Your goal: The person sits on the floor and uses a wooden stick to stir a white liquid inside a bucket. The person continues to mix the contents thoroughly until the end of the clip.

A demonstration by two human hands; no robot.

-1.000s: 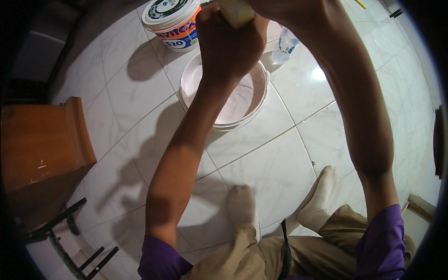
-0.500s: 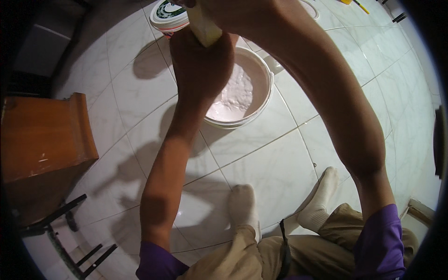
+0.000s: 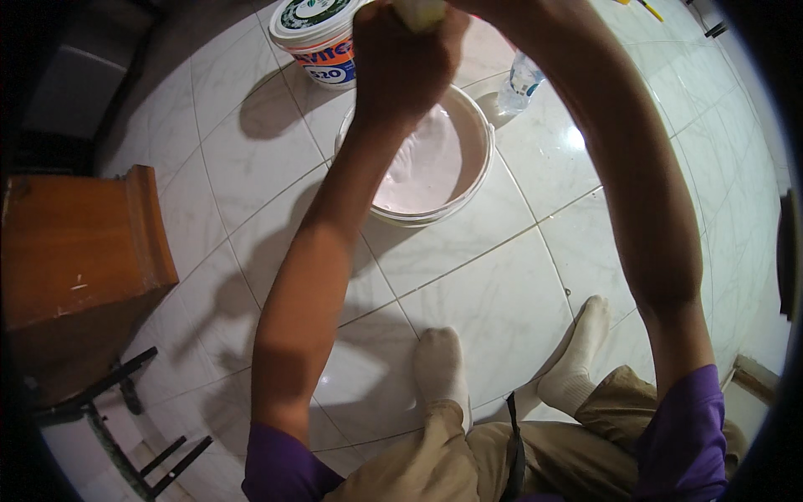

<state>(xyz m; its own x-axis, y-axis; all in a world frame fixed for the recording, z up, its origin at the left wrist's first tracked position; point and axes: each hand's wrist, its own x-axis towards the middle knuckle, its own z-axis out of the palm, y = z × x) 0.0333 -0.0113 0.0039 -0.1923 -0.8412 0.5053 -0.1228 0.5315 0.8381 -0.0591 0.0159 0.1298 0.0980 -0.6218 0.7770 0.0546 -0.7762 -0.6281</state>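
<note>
My left hand (image 3: pixel 410 63) is closed round a pale yellowish bar (image 3: pixel 418 10) at the top of the view, over a white bucket (image 3: pixel 439 213) of pale pink, creamy liquid (image 3: pixel 431 171). My right hand (image 3: pixel 489 10) is beside the bar at the top edge, its fingers hidden. Behind the open bucket stand a lidded white-and-orange pail (image 3: pixel 318 46) and, to the right, a clear plastic bottle (image 3: pixel 520 88). Whatever part of the bar lies below my left hand is hidden by it.
An orange-brown wooden cabinet (image 3: pixel 75 243) stands at the left, with a black metal frame (image 3: pixel 100 402) below it. A yellow-handled tool (image 3: pixel 644 10) lies at the far top right on the white tile floor (image 3: pixel 468 284). My socked feet are below the bucket.
Both hands dipped down-left with the bar half a second ago and are now back up-right, uncovering the pail and bottle again. The pink liquid's surface has shifted.
</note>
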